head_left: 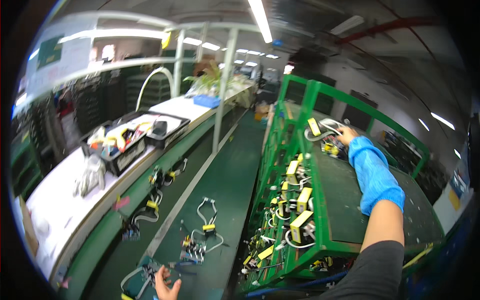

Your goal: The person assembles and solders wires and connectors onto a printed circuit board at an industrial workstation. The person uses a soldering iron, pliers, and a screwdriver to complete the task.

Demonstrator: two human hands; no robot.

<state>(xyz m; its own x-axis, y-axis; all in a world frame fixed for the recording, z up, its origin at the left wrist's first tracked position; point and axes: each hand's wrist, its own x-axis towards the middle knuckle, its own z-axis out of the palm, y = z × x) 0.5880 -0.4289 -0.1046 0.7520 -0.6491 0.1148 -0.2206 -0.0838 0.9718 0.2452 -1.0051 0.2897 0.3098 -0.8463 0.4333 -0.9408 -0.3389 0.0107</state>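
Observation:
My right hand, its forearm in a blue sleeve cover, reaches far out over the green rack and grips a wired part with a yellow block and white cables at the rack's far end. More yellow-block wired parts lie in a row along the rack's left edge. My left hand rests low on the green conveyor belt, fingers spread, touching a small circuit assembly with white cables.
Further wired assemblies lie scattered on the belt. A white side shelf at the left carries black trays of parts and a bagged item. Metal uprights stand beside the belt. A blue bin sits far back.

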